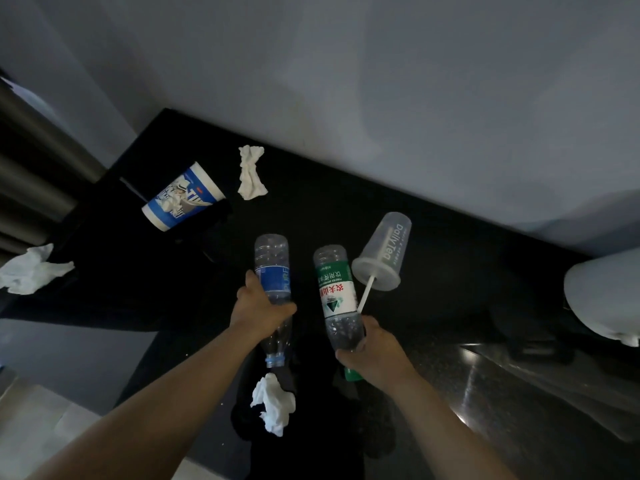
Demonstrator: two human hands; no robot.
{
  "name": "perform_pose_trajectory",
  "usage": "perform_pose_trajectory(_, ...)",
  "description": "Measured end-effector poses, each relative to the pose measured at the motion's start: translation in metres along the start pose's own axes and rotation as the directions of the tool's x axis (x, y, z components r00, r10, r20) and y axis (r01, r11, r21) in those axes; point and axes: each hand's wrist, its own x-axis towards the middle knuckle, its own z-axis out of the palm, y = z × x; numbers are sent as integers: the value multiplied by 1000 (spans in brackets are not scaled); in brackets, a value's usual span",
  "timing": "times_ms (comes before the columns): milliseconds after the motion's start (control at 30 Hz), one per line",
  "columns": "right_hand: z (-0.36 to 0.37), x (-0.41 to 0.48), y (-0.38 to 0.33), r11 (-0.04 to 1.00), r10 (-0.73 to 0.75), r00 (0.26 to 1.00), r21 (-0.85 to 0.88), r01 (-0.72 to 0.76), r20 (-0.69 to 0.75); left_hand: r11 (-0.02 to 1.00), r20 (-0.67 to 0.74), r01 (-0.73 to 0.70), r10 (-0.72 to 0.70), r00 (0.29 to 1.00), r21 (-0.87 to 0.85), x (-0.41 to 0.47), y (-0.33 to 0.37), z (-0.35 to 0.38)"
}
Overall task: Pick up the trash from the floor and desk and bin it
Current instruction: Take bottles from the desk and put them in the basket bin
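Head view, dim light.

- Left hand (258,306): fingers and thumb wrapped round the lower half of the blue bottle (273,271). Bottle held off the desk (346,202), base pointing away, neck with its blue ring toward the camera. It looks empty.
- Right hand (374,351): curled round the neck end of the green bottle (337,292). Base points away; the green cap shows just below the hand. The two bottles are side by side, near but apart.
- Clear cup (384,254): on its side, just right of the green bottle, lid toward the camera. Its straw (365,292) runs down to near the right thumb; cannot tell whether the hand touches it.
- Paper cup (183,197): blue and white, on its side on the desk's far left part.
- Far tissue (251,173): crumpled, on the desk near the wall (381,81), just right of the paper cup.
- Left tissue (31,270): crumpled, at the desk's left edge.
- Near tissue (273,403): crumpled, below the blue bottle's neck, between the forearms; the surface under it is too dark to tell.
- White rounded object (602,299): at the right edge of the view; cannot identify.
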Motion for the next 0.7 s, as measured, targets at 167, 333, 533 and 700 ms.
perform_pose_trajectory(167,14,-19,-9,995,56,998,80,-53,-33,997,-17,-70,69,997,-39,-14,-13,-21)
perform_pose_trajectory(333,29,-48,-30,994,38,993,105,-26,-113,985,-8,-155,155,988,-78,-32,-20,-54)
perform_pose_trajectory(533,48,-86,-53,968,-1,966,244,66,-258,967,19,-213,218,976,-140,-51,-27,-88)
perform_pose_trajectory(700,62,-120,-67,919,-12,908,353,175,-418,954,32,-232,242,970,-191,-64,-26,-106)
